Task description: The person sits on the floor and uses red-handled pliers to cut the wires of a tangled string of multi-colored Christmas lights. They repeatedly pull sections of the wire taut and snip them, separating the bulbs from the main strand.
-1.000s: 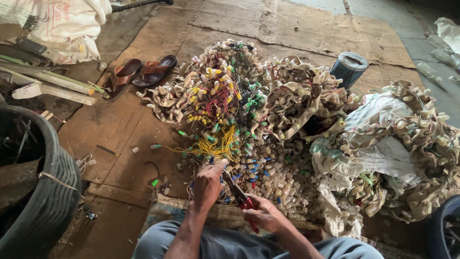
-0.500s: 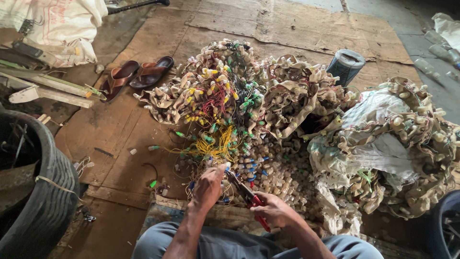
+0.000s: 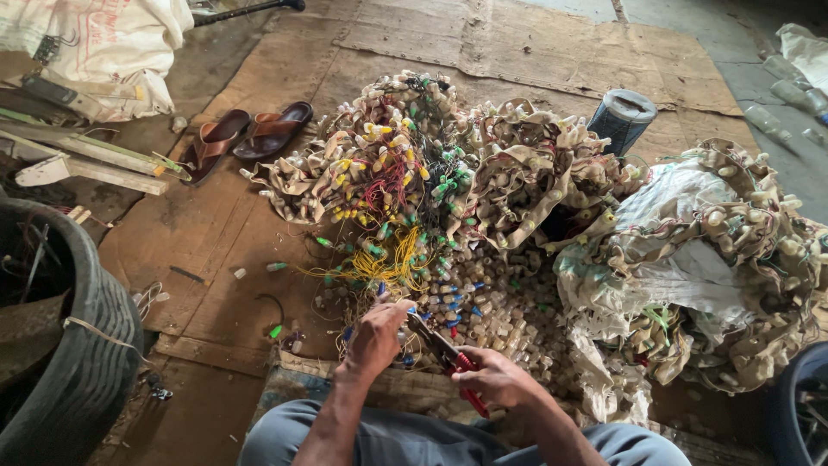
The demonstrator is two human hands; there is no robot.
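The left hand (image 3: 377, 338) is curled closed, its fingers (image 3: 398, 309) pinching a small bunch of thin coloured wires with capped ends (image 3: 392, 267) at the near edge of the heap. The right hand (image 3: 490, 378) is wrapped shut around the red-handled metal cutting pliers (image 3: 442, 352), whose dark nose points toward 10 o'clock and ends just beside the left fingertips, touching or nearly touching the pinched wires; which one cannot be told. The big heap of pale plastic lamp sockets on tangled wiring (image 3: 483, 198) spreads from the hands toward 12 and 2 o'clock over the brown cardboard floor sheets (image 3: 216, 233). A pair of brown sandals (image 3: 246, 138) lies well apart at 10 o'clock, a black rubber tyre tub (image 3: 69, 345) at 9 o'clock, and a dark cylindrical tin (image 3: 623, 119) at 1 o'clock.
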